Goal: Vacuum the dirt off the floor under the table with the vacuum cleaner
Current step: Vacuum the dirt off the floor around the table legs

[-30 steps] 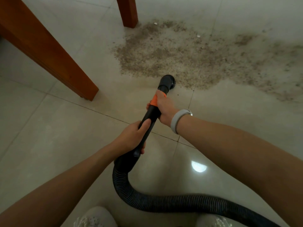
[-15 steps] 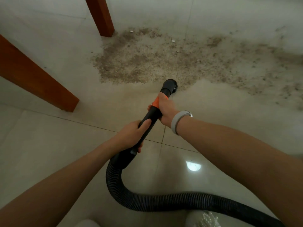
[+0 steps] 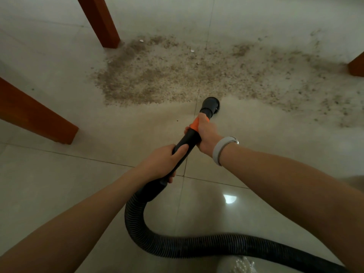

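Observation:
A wide patch of brown dirt (image 3: 177, 75) covers the pale tiled floor (image 3: 59, 194) between the wooden table legs. The black vacuum wand (image 3: 187, 140) with an orange collar points forward and down. Its round brush nozzle (image 3: 210, 105) sits at the near edge of the dirt. My right hand (image 3: 206, 133) grips the wand at the orange collar; a grey band is on that wrist. My left hand (image 3: 165, 162) grips the wand lower down, thumb along the tube. The ribbed black hose (image 3: 177, 247) curves from the wand down and off to the lower right.
Three reddish wooden table legs stand around the dirt: one at the back (image 3: 100, 22), one slanting in at the left (image 3: 37, 117), one at the right edge (image 3: 357, 66). A white shoe tip (image 3: 238, 265) shows at the bottom. Bare tiles lie nearest me.
The nozzle has moved right along the near edge of the dirt, leaving a cleaner strip behind it. My view has turned right, bringing the right-hand table leg into sight.

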A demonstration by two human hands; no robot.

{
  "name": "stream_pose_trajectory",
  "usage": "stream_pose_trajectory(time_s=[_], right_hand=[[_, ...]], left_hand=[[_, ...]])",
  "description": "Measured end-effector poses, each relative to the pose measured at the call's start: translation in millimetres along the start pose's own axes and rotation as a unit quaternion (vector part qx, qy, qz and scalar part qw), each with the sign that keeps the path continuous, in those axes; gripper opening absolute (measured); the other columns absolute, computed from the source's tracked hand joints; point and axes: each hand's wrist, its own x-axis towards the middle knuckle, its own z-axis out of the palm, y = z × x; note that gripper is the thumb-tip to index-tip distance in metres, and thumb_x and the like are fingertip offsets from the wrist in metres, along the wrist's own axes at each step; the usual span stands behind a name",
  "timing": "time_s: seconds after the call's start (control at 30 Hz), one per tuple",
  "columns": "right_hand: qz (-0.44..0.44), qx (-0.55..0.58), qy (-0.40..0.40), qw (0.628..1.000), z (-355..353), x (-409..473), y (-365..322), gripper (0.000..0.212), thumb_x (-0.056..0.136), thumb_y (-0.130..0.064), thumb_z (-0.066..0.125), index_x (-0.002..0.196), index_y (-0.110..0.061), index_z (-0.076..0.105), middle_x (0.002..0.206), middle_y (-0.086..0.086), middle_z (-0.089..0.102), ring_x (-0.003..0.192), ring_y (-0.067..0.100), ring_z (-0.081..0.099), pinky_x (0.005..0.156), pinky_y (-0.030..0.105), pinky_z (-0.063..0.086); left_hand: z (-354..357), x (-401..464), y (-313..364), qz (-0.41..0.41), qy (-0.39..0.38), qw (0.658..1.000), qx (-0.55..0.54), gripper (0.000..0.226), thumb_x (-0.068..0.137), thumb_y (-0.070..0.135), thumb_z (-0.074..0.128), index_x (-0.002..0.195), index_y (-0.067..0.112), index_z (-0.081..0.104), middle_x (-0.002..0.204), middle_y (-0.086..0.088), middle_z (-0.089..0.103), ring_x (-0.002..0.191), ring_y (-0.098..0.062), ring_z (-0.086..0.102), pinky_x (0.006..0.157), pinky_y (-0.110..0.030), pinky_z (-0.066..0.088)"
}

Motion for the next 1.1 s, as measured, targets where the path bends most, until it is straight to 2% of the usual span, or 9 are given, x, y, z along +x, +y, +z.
stream_pose_trajectory(time_s=[0.17, 0.4, 0.63, 0.8, 0.93, 1.1], right_hand=[[-0.009, 0.058, 0.006, 0.998, -11, 8, -15, 0.013, 0.095, -0.024, 0.047, 0.092, -0.012, 0.047, 0.067, 0.007, 0.051, 0.051, 0.018, 0.052, 0.052, 0.031, 0.049], [0.014, 0.136, 0.001, 0.991, -34, 23, -30, 0.021, 0.093, -0.033, 0.050, 0.093, -0.013, 0.047, 0.063, 0.003, 0.047, 0.047, 0.013, 0.046, 0.040, 0.021, 0.045], [0.027, 0.126, -0.018, 0.992, -32, 29, -30, 0.024, 0.093, -0.034, 0.050, 0.099, -0.011, 0.045, 0.061, 0.003, 0.047, 0.043, 0.014, 0.047, 0.040, 0.022, 0.045], [0.041, 0.112, -0.035, 0.992, -12, 25, -18, 0.023, 0.094, -0.034, 0.050, 0.100, -0.011, 0.047, 0.063, 0.004, 0.048, 0.046, 0.016, 0.047, 0.041, 0.023, 0.045], [0.050, 0.087, -0.046, 0.994, 3, 21, -7, 0.025, 0.095, -0.035, 0.050, 0.096, -0.010, 0.049, 0.064, 0.006, 0.049, 0.050, 0.017, 0.048, 0.044, 0.027, 0.046], [0.043, 0.049, -0.044, 0.997, 20, 16, 6, 0.028, 0.096, -0.037, 0.049, 0.095, -0.009, 0.050, 0.064, 0.007, 0.050, 0.050, 0.019, 0.049, 0.048, 0.031, 0.046]], left_hand=[[3, 14, 19, 0.013, 0.006, 0.999, 0.035, 0.042, 0.096, 0.054, 0.032, 0.084, 0.017, 0.046, 0.066, -0.005, 0.062, 0.046, -0.015, 0.059, 0.050, -0.027, 0.050], [18, 30, 36, 0.033, 0.010, 0.993, 0.110, 0.040, 0.095, 0.056, 0.033, 0.095, 0.018, 0.046, 0.075, -0.005, 0.064, 0.055, -0.016, 0.062, 0.055, -0.030, 0.052], [10, 28, 21, 0.038, -0.036, 0.995, 0.089, 0.042, 0.096, 0.055, 0.032, 0.098, 0.017, 0.051, 0.077, -0.002, 0.067, 0.069, -0.021, 0.068, 0.072, -0.038, 0.058], [7, 18, 5, 0.032, -0.007, 0.996, 0.079, 0.038, 0.098, 0.051, 0.032, 0.097, 0.018, 0.049, 0.073, -0.002, 0.066, 0.062, -0.019, 0.065, 0.066, -0.034, 0.056], [6, 8, -10, 0.026, 0.024, 0.996, 0.082, 0.039, 0.098, 0.050, 0.032, 0.097, 0.015, 0.049, 0.074, -0.004, 0.065, 0.069, -0.026, 0.068, 0.068, -0.039, 0.056], [4, -1, -30, 0.014, 0.048, 0.997, 0.051, 0.036, 0.097, 0.050, 0.034, 0.094, 0.017, 0.049, 0.070, -0.002, 0.064, 0.063, -0.021, 0.064, 0.065, -0.037, 0.054]])
